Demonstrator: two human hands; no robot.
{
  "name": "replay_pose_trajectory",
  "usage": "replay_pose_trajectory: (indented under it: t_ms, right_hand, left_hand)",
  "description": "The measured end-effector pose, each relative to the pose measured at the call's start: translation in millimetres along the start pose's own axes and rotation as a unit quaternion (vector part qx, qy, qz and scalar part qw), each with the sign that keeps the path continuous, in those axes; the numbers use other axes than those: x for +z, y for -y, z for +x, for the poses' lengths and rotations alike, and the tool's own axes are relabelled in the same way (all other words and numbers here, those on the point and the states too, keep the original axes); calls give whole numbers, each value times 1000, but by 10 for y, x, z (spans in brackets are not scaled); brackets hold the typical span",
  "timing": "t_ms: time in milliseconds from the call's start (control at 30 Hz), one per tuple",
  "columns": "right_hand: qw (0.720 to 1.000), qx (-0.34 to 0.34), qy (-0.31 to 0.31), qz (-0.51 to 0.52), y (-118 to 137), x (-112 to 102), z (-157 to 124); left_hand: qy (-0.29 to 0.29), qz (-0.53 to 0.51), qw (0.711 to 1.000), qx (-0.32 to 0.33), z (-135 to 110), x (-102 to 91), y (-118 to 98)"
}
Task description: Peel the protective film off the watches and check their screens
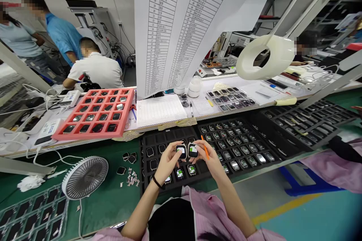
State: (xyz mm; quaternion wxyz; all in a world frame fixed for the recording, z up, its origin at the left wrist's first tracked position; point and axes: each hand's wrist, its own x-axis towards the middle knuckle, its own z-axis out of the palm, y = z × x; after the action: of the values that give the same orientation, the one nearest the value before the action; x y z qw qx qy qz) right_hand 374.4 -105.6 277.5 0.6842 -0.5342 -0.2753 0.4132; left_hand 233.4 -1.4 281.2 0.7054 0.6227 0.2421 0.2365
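Note:
My left hand (169,158) is closed around the edges of a square smartwatch case (181,151), its screen lit white and green. Beside it my right hand (207,156) grips a second lit smartwatch case (193,150). An orange pen-like stick (205,147) is also tucked between the fingers of that hand. Both watches are held side by side above a black foam tray (152,139). Several more watch cases sit in this tray, and a few near me, such as one watch (192,170), have lit screens.
A second black tray (246,120) full of watches adjoins on the right. On the shelf behind are a pink foam tray (128,101), paper forms (161,111) and a clear tray (232,99). A fan (85,177) stands left. Printed sheets (183,26) and a tape roll (266,57) hang ahead.

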Motion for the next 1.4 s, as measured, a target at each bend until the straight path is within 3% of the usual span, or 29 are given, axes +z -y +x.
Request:
replay_pose_trajectory:
  t_ms: [267, 833, 1000, 1100, 1233, 1300, 1400]
  right_hand:
    - [999, 5, 41, -9, 62, 27, -69]
    - [1000, -4, 14, 1, 80, 34, -19]
    - [999, -8, 26, 27, 161, -86, 46]
    - [998, 3, 45, 47, 261, -202, 90]
    - [997, 12, 53, 53, 410, -364, 136]
    - [997, 14, 52, 50, 459, -430, 153]
    - [998, 18, 46, 42, 484, -490, 178]
  left_hand:
    - [-14, 1, 1000, 9, -43, -1, -31]
    - [-10, -28, 1000, -6, -68, 24, -172]
    - [65, -122, 990, 11, -37, 13, -349]
    - [128, -236, 962, 40, -49, 9, -477]
    - [152, -340, 924, 89, -40, 79, -599]
    - [128, -308, 939, 88, -2, 139, -633]
    - [38, -179, 981, 58, 84, 229, -641]
